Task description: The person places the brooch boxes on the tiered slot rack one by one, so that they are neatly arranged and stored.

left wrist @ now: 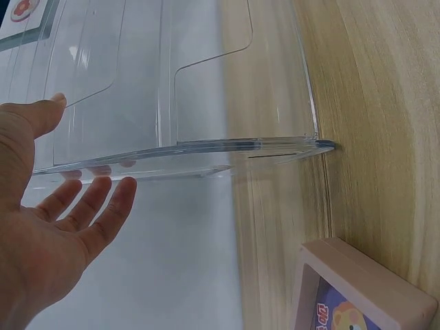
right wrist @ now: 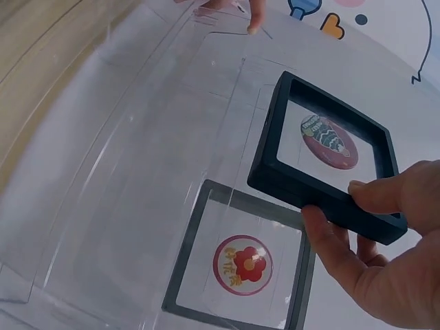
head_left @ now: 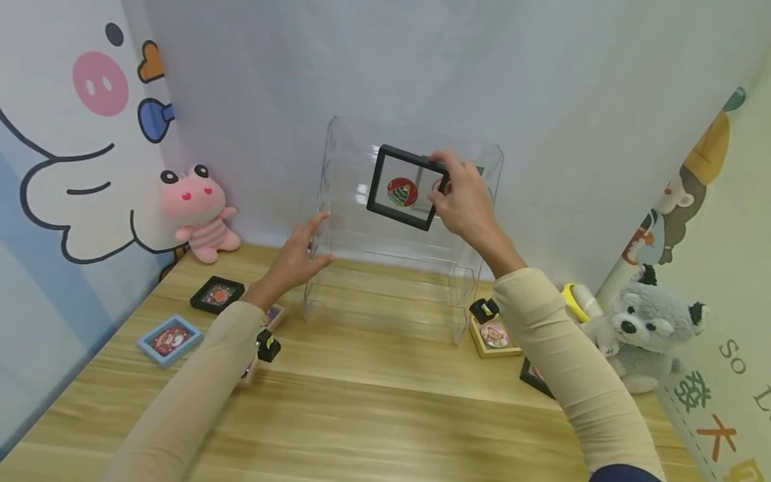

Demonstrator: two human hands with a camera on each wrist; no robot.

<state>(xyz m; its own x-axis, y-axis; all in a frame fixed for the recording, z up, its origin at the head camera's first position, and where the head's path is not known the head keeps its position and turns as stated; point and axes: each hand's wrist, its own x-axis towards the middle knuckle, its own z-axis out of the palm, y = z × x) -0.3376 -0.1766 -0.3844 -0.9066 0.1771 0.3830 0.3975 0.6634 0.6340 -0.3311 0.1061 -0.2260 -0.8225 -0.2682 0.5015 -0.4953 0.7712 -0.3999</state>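
My right hand [head_left: 466,201] pinches the right edge of a square black display frame [head_left: 401,192], thumb in front and fingers behind. Inside its clear window hangs a round red badge [right wrist: 330,141] with a green-and-white tree. The frame is tilted, in front of the upper part of a clear acrylic tiered stand [head_left: 379,288]. Behind it on the stand, a second dark frame [right wrist: 302,275] shows a badge with a red flower. My left hand [head_left: 292,258] is at the stand's left side panel, straight fingers outside it and thumb on the other side of its edge.
On the table's left lie a black frame [head_left: 217,294], a light blue frame [head_left: 170,341] and a pinkish frame [left wrist: 364,295]. A yellow frame [head_left: 494,337] and a dark one [head_left: 536,378] lie right. Pink [head_left: 199,207] and grey [head_left: 647,328] plush toys sit at the sides.
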